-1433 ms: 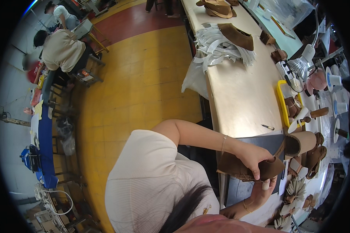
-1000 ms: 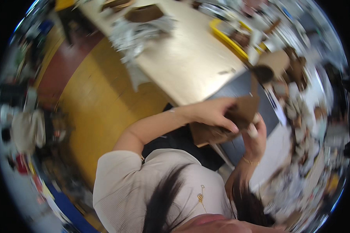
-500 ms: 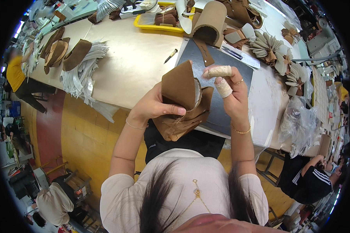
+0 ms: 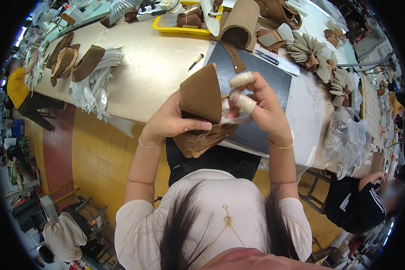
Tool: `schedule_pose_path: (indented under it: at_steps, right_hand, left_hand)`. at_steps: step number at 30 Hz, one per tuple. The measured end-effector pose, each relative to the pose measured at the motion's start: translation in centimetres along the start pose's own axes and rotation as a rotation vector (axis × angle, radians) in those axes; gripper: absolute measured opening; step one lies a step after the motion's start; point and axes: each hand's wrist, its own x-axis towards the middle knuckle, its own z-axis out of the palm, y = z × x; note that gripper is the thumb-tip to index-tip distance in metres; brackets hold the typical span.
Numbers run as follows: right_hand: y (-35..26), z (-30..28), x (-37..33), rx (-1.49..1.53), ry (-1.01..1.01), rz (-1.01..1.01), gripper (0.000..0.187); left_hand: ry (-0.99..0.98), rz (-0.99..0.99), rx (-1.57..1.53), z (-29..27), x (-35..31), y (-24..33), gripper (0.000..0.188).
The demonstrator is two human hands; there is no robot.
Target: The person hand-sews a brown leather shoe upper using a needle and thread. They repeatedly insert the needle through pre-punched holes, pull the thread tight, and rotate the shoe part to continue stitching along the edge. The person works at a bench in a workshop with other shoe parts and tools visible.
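Note:
My left hand (image 4: 173, 119) is closed on a brown leather shoe upper (image 4: 201, 94), its thumb pressing across the lower part. A row of small holes runs along the upper's edge, and its folded underside with loose threads (image 4: 195, 143) hangs below the thumb. My right hand (image 4: 261, 103), with pale tape around the thumb and forefinger, is curled at the upper's right edge. A whitish, partly see-through strip (image 4: 242, 119) shows under its fingers. Motion blurs these fingertips, and what lies between them cannot be made out.
Beyond my hands lies a dark mat (image 4: 274, 87) with a brown strip (image 4: 234, 57) on it. A pen (image 4: 195, 62) lies to its left. A yellow tray (image 4: 182, 31) and a brown roll (image 4: 240, 27) stand behind. Bundled pieces (image 4: 308, 49) are at right, brown pieces (image 4: 87, 63) at left.
My right hand has come left and down to the upper's edge, where a whitish strip now shows. My left hand and the upper have shifted slightly left.

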Motion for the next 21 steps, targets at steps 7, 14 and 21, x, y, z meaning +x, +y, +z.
schedule_pose_path:
  at_steps: [7,14,21]
  right_hand:
    - [0.8,-0.7,0.4,-0.223,-0.19,-0.096,0.013]
    - [1.9,0.0,0.0,-0.285,-0.156,0.044,0.013]
    - [3.2,-0.7,0.2,0.086,0.077,-0.094,0.007]
  left_hand:
    - [0.014,-0.06,0.008,0.5,0.6,-0.4,0.075]
    - [-0.126,-0.261,0.152,0.5,0.6,0.5,0.039]
    - [-0.037,-0.18,0.291,0.9,1.1,0.0,0.031]
